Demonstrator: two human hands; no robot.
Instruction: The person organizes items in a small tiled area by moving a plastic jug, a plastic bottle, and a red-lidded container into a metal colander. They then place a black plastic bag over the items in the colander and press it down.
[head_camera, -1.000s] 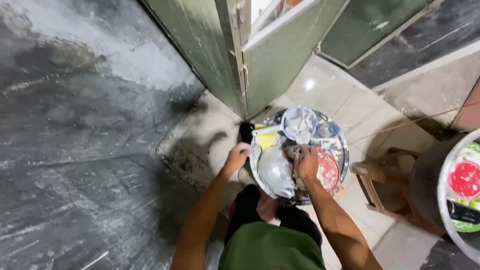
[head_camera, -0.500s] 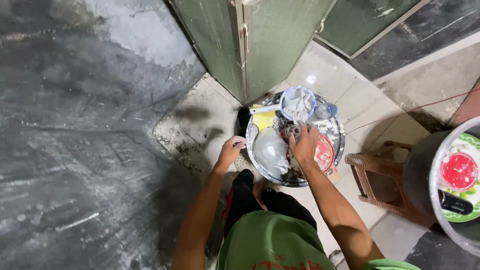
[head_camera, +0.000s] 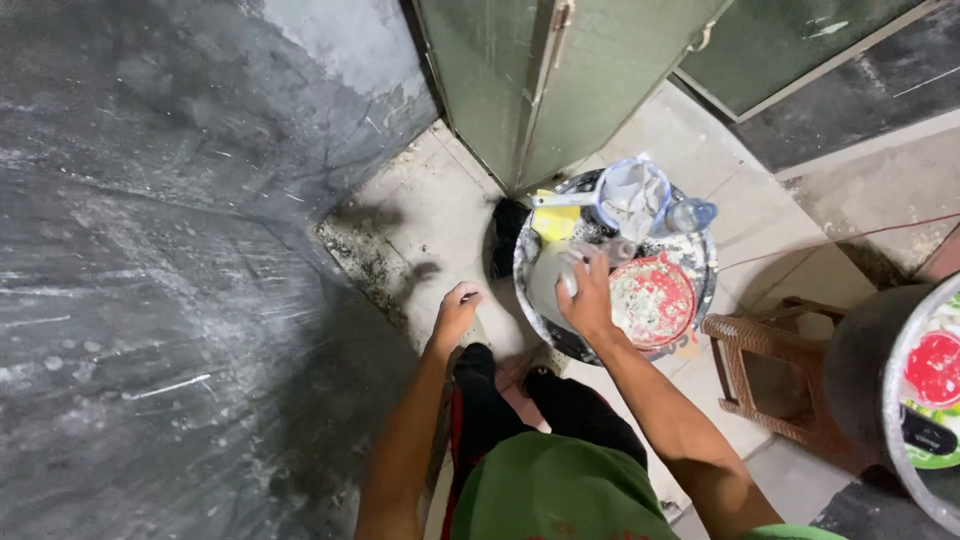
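A round metal basin (head_camera: 700, 262) stands on the tiled floor in front of a green door. It holds a red paint-smeared lid (head_camera: 655, 303), a clear plastic jug (head_camera: 632, 195), a yellow piece (head_camera: 555, 222), a small bottle (head_camera: 692, 214) and a pale bag-like lump (head_camera: 543, 285). My right hand (head_camera: 590, 295) reaches into the basin, its fingers bent over the pale lump; a firm grip does not show. My left hand (head_camera: 455, 312) hangs loosely curled and holds nothing, left of the basin, above the floor by my knee.
A green metal door (head_camera: 560, 80) rises just behind the basin. Beside the basin on the right stands a low brown stool (head_camera: 745, 375), with a large round tub (head_camera: 905, 400) at the frame's right edge. A rough dark grey wall (head_camera: 180, 250) fills the left side.
My left hand has come off the basin's left rim and drawn back toward my knee. My right hand stays in the basin. The view has shifted a little to the right.
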